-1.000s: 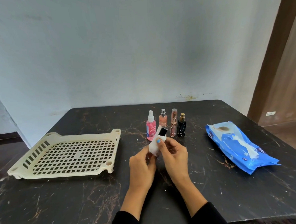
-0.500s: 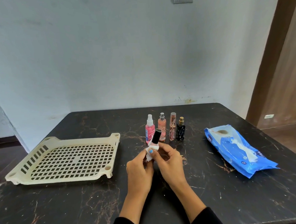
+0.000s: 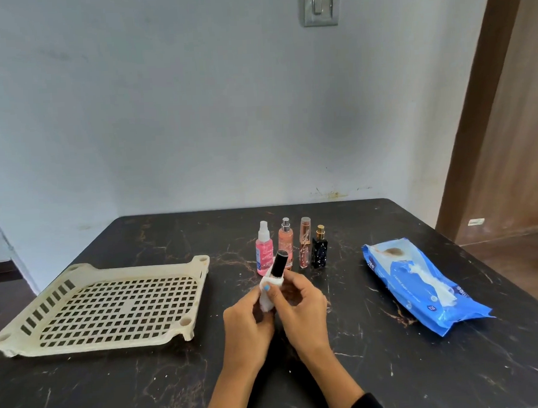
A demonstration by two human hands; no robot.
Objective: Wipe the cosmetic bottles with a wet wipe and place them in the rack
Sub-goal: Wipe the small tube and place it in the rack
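I hold one small bottle up over the table, in front of me, so I can rub it all round. My left hand and my right hand are both closed around it, with the wet wipe wrapped on its lower part. Only its black cap sticks out on top. My thumb presses the wipe flat on the bottle — I think that is so the wipe can slide over the sides.

Four more bottles stand in a row just behind my hands. They are close together and upright, so I think they wait for their turn.

The rack sits on my left, well apart from the bottles. It has nothing in it, so no bottle is put away yet.

The blue wipe pack lies on my right. A white wipe pokes out of its top — easy to pull when I need a fresh one.
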